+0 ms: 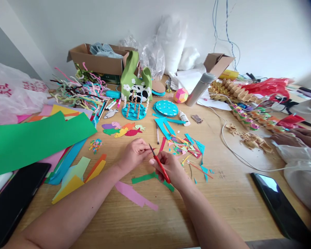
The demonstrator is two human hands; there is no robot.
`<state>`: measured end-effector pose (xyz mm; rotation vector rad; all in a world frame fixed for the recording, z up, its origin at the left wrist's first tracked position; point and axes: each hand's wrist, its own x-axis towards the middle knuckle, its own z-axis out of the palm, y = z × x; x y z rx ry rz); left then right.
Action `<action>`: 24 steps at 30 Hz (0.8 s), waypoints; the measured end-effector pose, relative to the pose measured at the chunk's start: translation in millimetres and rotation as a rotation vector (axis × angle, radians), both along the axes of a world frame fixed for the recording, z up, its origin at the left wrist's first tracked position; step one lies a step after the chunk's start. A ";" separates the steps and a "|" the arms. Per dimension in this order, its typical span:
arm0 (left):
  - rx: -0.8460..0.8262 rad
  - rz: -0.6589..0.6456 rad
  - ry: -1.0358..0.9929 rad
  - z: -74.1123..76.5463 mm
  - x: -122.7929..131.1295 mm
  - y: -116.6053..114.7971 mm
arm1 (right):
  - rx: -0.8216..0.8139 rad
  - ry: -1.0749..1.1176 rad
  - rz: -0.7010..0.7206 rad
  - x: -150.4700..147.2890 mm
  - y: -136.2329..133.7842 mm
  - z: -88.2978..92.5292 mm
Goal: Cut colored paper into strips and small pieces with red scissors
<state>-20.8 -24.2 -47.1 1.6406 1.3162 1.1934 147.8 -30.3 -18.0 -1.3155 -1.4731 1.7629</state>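
Forearms [75, 211] cropped; scrap [148, 149] beside scissors [160, 166] indistinct

scissors [160, 166] red-handled; big paper sheet [38, 138] green; strip [136, 195] pink; discs [166, 108] teal, white-dotted; bag [136, 81] green, panda print.

Pale wood, matt and lightly grained, for the desk [223, 207]. Matt coloured paper in the green sheet [36, 138]. Red plastic and thin dark metal on the scissors [160, 166]. Brushed metal flask [200, 88], rough brown cardboard box [93, 62], glossy black phone [277, 204].
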 end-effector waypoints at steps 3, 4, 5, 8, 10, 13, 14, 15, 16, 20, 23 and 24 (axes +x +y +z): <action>-0.148 0.124 -0.354 0.4 -7.1 6.4 | 0.072 0.046 -0.087 -0.6 1.0 1.1; -0.204 0.151 -0.481 0.0 -9.7 8.5 | 0.102 0.065 -0.136 -0.7 1.4 2.0; -0.258 0.168 -0.602 -0.6 -12.1 10.3 | 0.131 0.085 -0.185 -0.7 1.9 3.1; -0.360 0.174 -0.850 -1.5 -16.3 12.0 | 0.205 0.136 -0.287 -0.1 2.6 5.9; -0.393 0.146 -0.901 -0.1 -16.5 10.2 | 0.221 0.163 -0.301 0.4 2.7 6.1; -0.439 0.082 -0.870 4.7 -14.1 5.3 | 0.206 0.205 -0.286 0.3 2.9 3.3; -0.449 0.054 -0.853 6.4 -13.1 3.7 | 0.198 0.220 -0.281 0.0 3.2 2.0; -0.449 0.021 -0.840 7.9 -12.3 2.3 | 0.193 0.233 -0.283 -0.4 3.5 0.8; -0.440 -0.014 -0.829 9.1 -11.6 1.2 | 0.196 0.240 -0.297 -0.7 4.0 -0.3; -0.387 -0.126 -0.806 9.0 -11.5 -0.8 | 0.285 0.279 -0.444 -0.2 7.3 -2.6; -0.375 -0.173 -0.809 6.4 -12.5 -1.0 | 0.335 0.296 -0.520 1.5 10.0 -3.4; -0.372 -0.189 -0.806 5.8 -12.6 -1.0 | 0.341 0.291 -0.533 2.0 10.7 -3.8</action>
